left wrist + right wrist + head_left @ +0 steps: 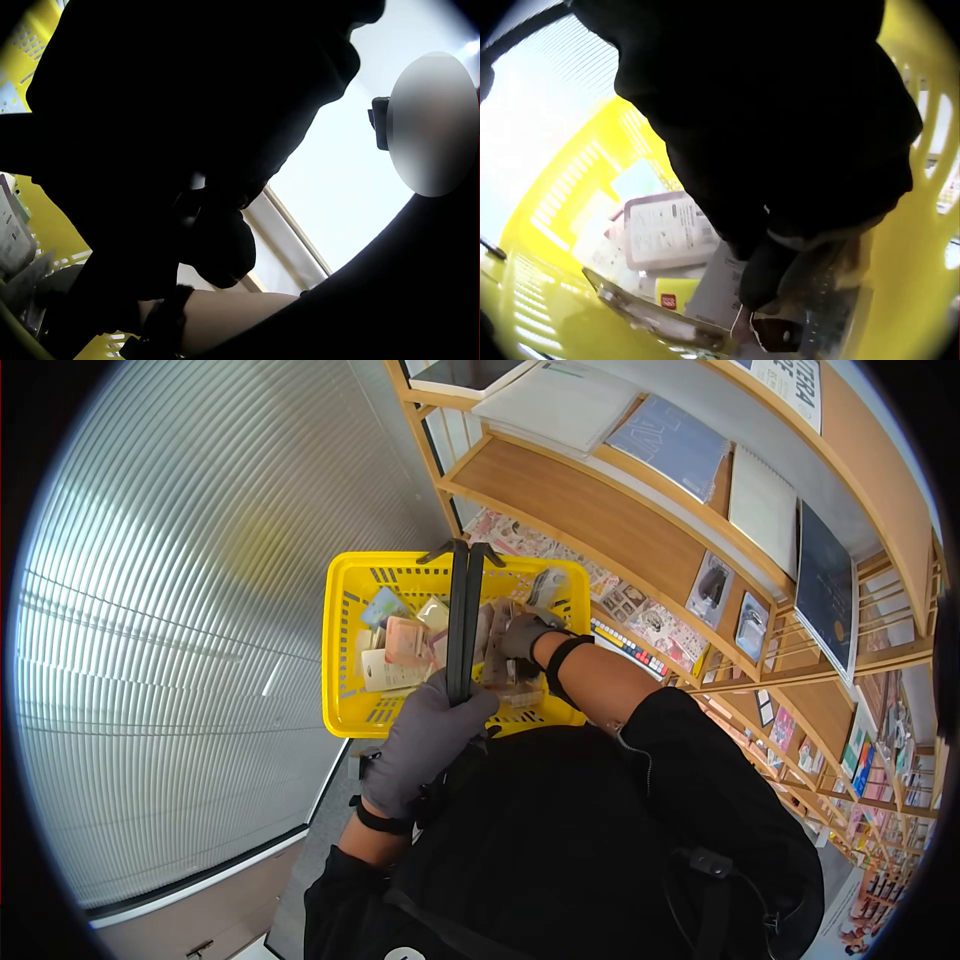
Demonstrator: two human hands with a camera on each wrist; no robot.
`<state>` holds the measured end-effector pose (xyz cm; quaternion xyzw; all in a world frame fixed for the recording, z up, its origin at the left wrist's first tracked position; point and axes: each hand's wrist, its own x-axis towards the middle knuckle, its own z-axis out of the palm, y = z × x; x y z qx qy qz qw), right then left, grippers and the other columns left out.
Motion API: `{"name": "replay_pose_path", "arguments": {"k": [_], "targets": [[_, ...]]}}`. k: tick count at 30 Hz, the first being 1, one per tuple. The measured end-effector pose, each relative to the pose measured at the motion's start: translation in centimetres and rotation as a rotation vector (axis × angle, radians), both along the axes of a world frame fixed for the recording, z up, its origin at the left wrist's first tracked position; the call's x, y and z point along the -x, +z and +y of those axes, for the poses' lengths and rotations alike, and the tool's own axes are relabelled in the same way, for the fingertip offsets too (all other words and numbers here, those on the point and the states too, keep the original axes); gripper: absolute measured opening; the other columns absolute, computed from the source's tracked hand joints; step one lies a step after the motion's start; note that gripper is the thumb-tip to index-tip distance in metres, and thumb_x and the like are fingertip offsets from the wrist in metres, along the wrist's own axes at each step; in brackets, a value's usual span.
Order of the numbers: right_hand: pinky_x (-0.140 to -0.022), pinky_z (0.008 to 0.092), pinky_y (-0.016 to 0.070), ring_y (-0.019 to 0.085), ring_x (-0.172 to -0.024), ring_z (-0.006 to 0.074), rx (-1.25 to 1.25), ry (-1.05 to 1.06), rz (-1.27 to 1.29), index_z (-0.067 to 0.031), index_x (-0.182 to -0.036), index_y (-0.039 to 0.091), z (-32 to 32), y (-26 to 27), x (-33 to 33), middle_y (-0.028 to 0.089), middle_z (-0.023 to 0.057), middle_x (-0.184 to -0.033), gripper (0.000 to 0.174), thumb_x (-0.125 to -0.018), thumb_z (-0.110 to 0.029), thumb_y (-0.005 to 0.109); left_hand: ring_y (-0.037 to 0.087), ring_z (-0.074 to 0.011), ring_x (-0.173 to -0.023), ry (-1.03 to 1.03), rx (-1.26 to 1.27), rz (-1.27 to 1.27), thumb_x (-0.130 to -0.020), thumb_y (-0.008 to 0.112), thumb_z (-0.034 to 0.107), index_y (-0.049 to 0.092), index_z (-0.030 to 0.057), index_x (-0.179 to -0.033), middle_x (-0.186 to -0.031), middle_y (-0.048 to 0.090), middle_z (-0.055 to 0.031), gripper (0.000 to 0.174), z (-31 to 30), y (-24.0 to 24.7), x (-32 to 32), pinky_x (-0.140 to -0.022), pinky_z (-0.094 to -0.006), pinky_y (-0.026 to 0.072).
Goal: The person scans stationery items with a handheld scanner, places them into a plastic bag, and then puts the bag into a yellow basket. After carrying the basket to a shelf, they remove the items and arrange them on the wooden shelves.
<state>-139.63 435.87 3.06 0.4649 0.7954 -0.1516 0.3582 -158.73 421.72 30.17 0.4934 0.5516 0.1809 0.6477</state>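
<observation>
A yellow shopping basket (340,650) hangs in front of the person's body, its two black handles (466,610) drawn together upright. The grey-gloved left hand (425,735) grips both handles at the near side; in the left wrist view that hand is a dark silhouette. Down inside the basket's right half is the gloved right hand (525,638), fingers pointing down among packaged goods. In the right wrist view its fingertips (761,289) are right at a clear package (829,315) with dark contents; I cannot tell whether they pinch it. Beside them lies a pale pink labelled pack (671,229).
Wooden shelves (590,525) with notebooks and a blue folder (668,445) rise at the right. A ribbed translucent panel (200,580) stands close on the left. Other small packs, including a peach-coloured one (407,641), fill the basket. A keyboard (630,650) lies past the basket's right rim.
</observation>
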Motion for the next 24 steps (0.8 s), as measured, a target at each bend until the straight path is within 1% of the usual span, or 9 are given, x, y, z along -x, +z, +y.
{"name": "replay_pose_path", "arguments": {"k": [3, 4, 7, 8, 10, 11, 14, 18, 24], "targets": [[-0.093, 0.0412, 0.0603, 0.077, -0.109, 0.0287, 0.042, -0.394, 0.198, -0.0061, -0.155, 0.061, -1.2, 8.1, -0.9, 0.072, 0.0178, -0.141, 0.072, -0.100, -0.052, 0.067, 0.067, -0.0095, -0.067, 0.016, 0.019, -0.003, -0.099, 0.076, 0.020, 0.064, 0.0059, -0.107, -0.080, 0.066, -0.0012, 0.020, 0.1, -0.1, 0.2, -0.059, -0.0260, 0.0584], [-0.093, 0.0412, 0.0603, 0.077, -0.109, 0.0287, 0.041, -0.397, 0.198, -0.0061, -0.155, 0.061, -1.6, 11.0, -1.3, 0.072, 0.0178, -0.141, 0.072, -0.100, -0.052, 0.067, 0.067, -0.0095, -0.067, 0.023, 0.022, 0.001, -0.099, 0.076, 0.020, 0.064, 0.0061, -0.108, -0.080, 0.066, -0.0014, 0.020, 0.3, -0.1, 0.3, -0.059, -0.0262, 0.0587], [-0.089, 0.0375, 0.0605, 0.078, -0.107, 0.0273, 0.271, -0.843, 0.505, -0.0043, -0.128, 0.078, -3.4, 18.4, -3.2, 0.079, 0.0150, -0.125, 0.041, -0.103, -0.035, 0.069, 0.066, -0.0089, -0.068, 0.037, 0.026, -0.004, -0.099, 0.076, 0.020, 0.065, 0.0046, -0.110, -0.082, 0.067, -0.0013, 0.022, 0.4, -0.2, 0.5, -0.062, -0.0262, 0.0578], [-0.089, 0.0375, 0.0605, 0.078, -0.107, 0.0273, 0.271, -0.840, 0.505, -0.0043, -0.128, 0.078, -3.8, 18.8, -3.9, 0.079, 0.0150, -0.125, 0.041, -0.103, -0.035, 0.069, 0.066, -0.0082, -0.070, 0.045, 0.030, -0.013, -0.099, 0.076, 0.020, 0.066, 0.0029, -0.112, -0.083, 0.069, -0.0011, 0.024, 0.3, -0.2, 0.6, -0.065, -0.0259, 0.0565], [-0.064, 0.0354, 0.0616, 0.076, -0.067, 0.0227, 0.424, -0.982, 0.805, 0.0059, -0.113, 0.077, -4.9, 19.4, -6.0, 0.080, 0.0144, -0.088, 0.042, -0.096, -0.032, 0.078, 0.066, -0.0076, -0.072, 0.052, 0.033, -0.027, -0.099, 0.076, 0.021, 0.067, 0.0012, -0.113, -0.084, 0.071, -0.0008, 0.026, 0.3, -0.3, 0.8, -0.068, -0.0256, 0.0551], [-0.064, 0.0354, 0.0616, 0.076, -0.067, 0.0227, 0.418, -0.984, 0.799, 0.0059, -0.113, 0.077, -5.6, 19.9, -7.1, 0.080, 0.0144, -0.088, 0.042, -0.096, -0.032, 0.078, 0.066, -0.0075, -0.072, 0.057, 0.035, -0.027, -0.099, 0.076, 0.020, 0.067, 0.0013, -0.113, -0.085, 0.070, -0.0006, 0.025, 0.4, -0.2, 0.8, -0.067, -0.0257, 0.0552], [-0.058, 0.0336, 0.0603, 0.074, -0.065, 0.0213, 0.413, -1.162, 1.159, 0.0060, -0.110, 0.077, -8.5, 21.1, -10.2, 0.078, 0.0145, -0.085, 0.030, -0.097, -0.021, 0.077, 0.066, -0.0074, -0.071, 0.051, 0.043, -0.041, -0.099, 0.076, 0.020, 0.067, 0.0014, -0.112, -0.085, 0.070, -0.0003, 0.025, 0.7, -0.3, 0.7, -0.067, -0.0257, 0.0554], [-0.057, 0.0334, 0.0605, 0.073, -0.063, 0.0222, 0.435, -1.247, 1.402, 0.0070, -0.112, 0.076, -11.3, 19.3, -13.7, 0.078, 0.0151, -0.085, 0.028, -0.097, -0.016, 0.077, 0.066, -0.0075, -0.071, 0.052, 0.046, -0.034, -0.099, 0.076, 0.019, 0.066, 0.0019, -0.111, -0.084, 0.070, 0.0000, 0.023, 0.9, -0.3, 0.5, -0.066, -0.0259, 0.0553], [-0.060, 0.0328, 0.0604, 0.074, -0.067, 0.0205, 0.379, -1.189, 1.342, 0.0055, -0.115, 0.076, -13.6, 20.1, -14.6, 0.079, 0.0136, -0.088, 0.030, -0.096, -0.017, 0.079, 0.065, -0.0077, -0.070, 0.001, 0.025, -0.002, -0.099, 0.076, 0.020, 0.065, 0.0019, -0.108, -0.082, 0.068, -0.0003, 0.023, 1.0, -0.2, -0.2, -0.065, -0.0258, 0.0550]]}}
